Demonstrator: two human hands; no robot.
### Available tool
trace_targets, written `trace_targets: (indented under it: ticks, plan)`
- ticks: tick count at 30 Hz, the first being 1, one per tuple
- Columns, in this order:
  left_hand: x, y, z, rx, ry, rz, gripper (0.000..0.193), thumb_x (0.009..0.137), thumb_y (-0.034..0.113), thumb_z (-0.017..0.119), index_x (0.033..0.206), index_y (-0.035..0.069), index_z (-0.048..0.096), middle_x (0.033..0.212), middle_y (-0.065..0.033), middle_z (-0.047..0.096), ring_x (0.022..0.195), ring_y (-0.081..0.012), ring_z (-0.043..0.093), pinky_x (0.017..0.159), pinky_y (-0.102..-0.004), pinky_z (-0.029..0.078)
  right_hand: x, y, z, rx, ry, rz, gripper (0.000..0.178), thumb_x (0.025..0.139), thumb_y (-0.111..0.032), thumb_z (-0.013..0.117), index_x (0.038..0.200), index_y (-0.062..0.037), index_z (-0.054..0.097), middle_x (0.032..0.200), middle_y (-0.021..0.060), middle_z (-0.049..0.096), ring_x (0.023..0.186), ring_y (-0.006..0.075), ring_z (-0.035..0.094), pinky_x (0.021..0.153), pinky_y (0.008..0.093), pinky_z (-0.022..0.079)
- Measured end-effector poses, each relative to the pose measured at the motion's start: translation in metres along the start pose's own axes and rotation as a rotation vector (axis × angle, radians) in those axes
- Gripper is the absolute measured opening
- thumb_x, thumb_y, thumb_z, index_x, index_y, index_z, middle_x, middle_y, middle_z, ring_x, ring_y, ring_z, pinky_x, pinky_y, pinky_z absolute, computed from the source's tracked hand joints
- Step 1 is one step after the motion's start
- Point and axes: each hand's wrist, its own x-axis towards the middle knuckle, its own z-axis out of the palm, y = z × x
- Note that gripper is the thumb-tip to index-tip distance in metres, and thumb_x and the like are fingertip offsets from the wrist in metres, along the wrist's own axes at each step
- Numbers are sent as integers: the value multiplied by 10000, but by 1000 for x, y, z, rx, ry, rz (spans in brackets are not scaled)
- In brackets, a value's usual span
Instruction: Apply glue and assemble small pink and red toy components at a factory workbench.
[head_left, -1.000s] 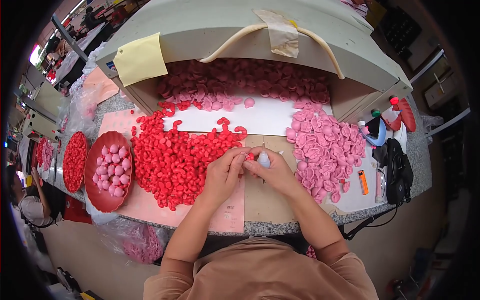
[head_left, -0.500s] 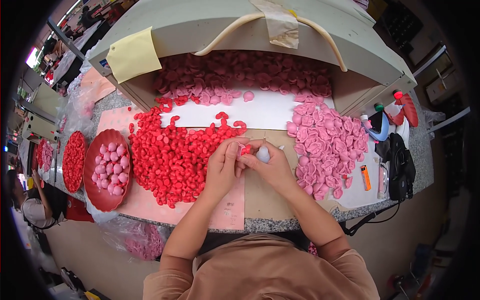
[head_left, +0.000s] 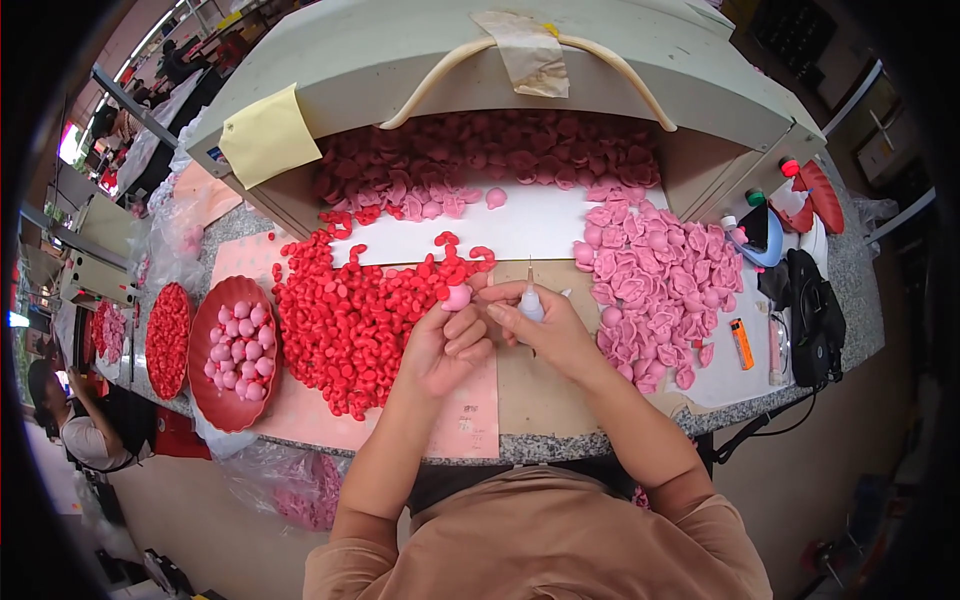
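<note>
My left hand (head_left: 441,355) is closed, pinching a small round pink piece (head_left: 457,298) with a bit of red at its side. Close by on the right, my right hand (head_left: 556,336) grips a small whitish squeeze bottle (head_left: 530,304), its thin needle tip pointing up and away from me. Left of my hands spreads a heap of glossy red curved pieces (head_left: 345,325). To the right lies a pile of pink cup-shaped pieces (head_left: 660,285). A red oval dish (head_left: 205,395) at the left holds several pink balls with red parts.
A grey-green hood (head_left: 390,60) arches over the back of the table, with more pink pieces inside. Another dish of red pieces (head_left: 168,340) stands far left. An orange lighter (head_left: 741,344) and a black bag (head_left: 815,320) lie at the right. A person (head_left: 95,430) sits beyond the left side.
My hands have drawn apart. The pink piece, earlier mostly hidden between my fingers, now shows its round side in my left hand. The bottle stays in my right hand.
</note>
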Motion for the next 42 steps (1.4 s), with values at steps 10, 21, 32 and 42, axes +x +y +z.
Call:
trace_targets:
  ticks: [10, 21, 32, 42]
  plan:
    - [-2, 3, 4, -92, 82, -33, 279, 973, 212, 370, 1132, 29, 506, 554, 15, 365, 435, -77, 336, 451, -215, 315, 1, 2, 1, 44, 16, 46, 238, 904, -163, 587, 1089, -14, 605, 821, -4, 573, 682, 60, 519, 603, 209, 438]
    - [3, -22, 21, 1715, 367, 744, 195, 972, 138, 429, 1119, 27, 492, 709, -62, 566, 567, -102, 532, 494, -255, 441, 1, -6, 2, -108, 16, 15, 336, 873, -202, 636, 1161, -51, 555, 830, -18, 570, 703, 43, 513, 615, 195, 433]
    - [-5, -21, 17, 1504, 248, 583, 240, 968, 170, 455, 1107, 24, 584, 714, -30, 569, 585, -72, 504, 540, -216, 417, -5, -4, -1, -103, -17, 38, 268, 871, -207, 638, 1060, -25, 584, 793, -20, 576, 676, 41, 519, 603, 201, 434]
    - [-8, -18, 25, 1259, 252, 451, 278, 984, 223, 428, 1106, 35, 591, 659, 31, 499, 549, -30, 436, 493, -175, 361, -2, -8, 3, -64, -28, 41, 211, 880, -192, 629, 1000, -29, 573, 783, -20, 576, 704, 39, 515, 620, 198, 426]
